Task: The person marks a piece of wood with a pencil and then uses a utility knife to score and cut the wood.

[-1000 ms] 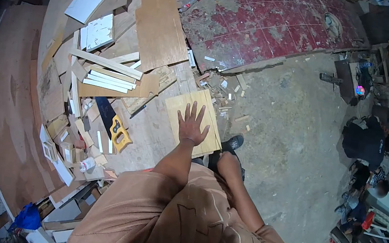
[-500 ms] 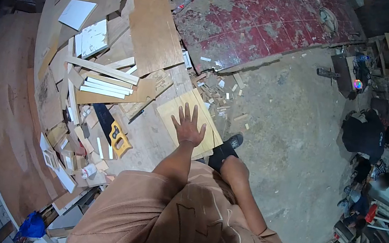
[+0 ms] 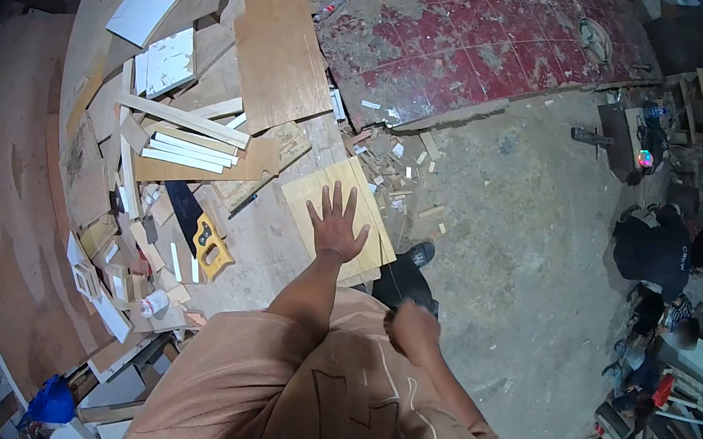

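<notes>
My left hand (image 3: 338,228) lies flat with fingers spread on a pale plywood piece (image 3: 308,198) at the edge of the workbench. A dark line runs lengthwise near the right side of this piece, marking off a narrow strip. Beyond the bench edge, close to my body, my right hand (image 3: 415,329) is closed and slightly blurred. A thin line shows between it and the plywood's near corner, but I cannot make out what the fist holds. Left of the plywood lie a handsaw (image 3: 203,237) with a yellow handle and a dark pencil-like tool (image 3: 244,206).
White strips (image 3: 190,154), a brown plywood sheet (image 3: 281,52) and white-faced boards (image 3: 167,63) cover the bench. Wood offcuts (image 3: 393,176) litter the concrete floor. A person in dark clothing (image 3: 655,249) crouches at the right. A small bottle (image 3: 154,303) stands among scraps.
My right hand has drawn back toward my body, below the plywood's near corner. My left hand stays flat on the plywood. The whole view has shifted slightly.
</notes>
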Motion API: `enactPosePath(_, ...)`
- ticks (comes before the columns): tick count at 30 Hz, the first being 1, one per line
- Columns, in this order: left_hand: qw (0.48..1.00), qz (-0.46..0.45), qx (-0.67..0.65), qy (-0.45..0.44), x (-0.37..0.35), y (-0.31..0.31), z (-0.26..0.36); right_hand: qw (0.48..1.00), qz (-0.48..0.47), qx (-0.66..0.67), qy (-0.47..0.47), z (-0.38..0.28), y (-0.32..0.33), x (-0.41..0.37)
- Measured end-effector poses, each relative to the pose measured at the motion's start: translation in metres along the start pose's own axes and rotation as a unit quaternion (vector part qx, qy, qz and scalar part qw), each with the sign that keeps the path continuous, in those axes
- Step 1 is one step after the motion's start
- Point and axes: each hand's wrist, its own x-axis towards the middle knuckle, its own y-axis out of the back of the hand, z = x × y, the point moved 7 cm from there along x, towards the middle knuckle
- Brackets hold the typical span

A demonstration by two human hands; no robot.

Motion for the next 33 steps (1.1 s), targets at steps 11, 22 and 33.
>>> enactPosePath(11, 1.0, -0.003, 0.024, -0.02, 0.0, 0.004, 0.002, 0.993, 0.104, 0.06, -0.002, -0.015, -0.053, 0.119)
enactPosePath(22, 1.0, 0.004, 0.014, -0.016, 0.0, 0.005, 0.002, 0.999, 0.049, 0.014, 0.0, -0.006, -0.03, 0.044)
enactPosePath(33, 1.0, 0.007, 0.0, 0.004, 0.001, 0.001, -0.001, 1.0, -0.014, -0.021, -0.003, -0.005, 0.002, 0.006)
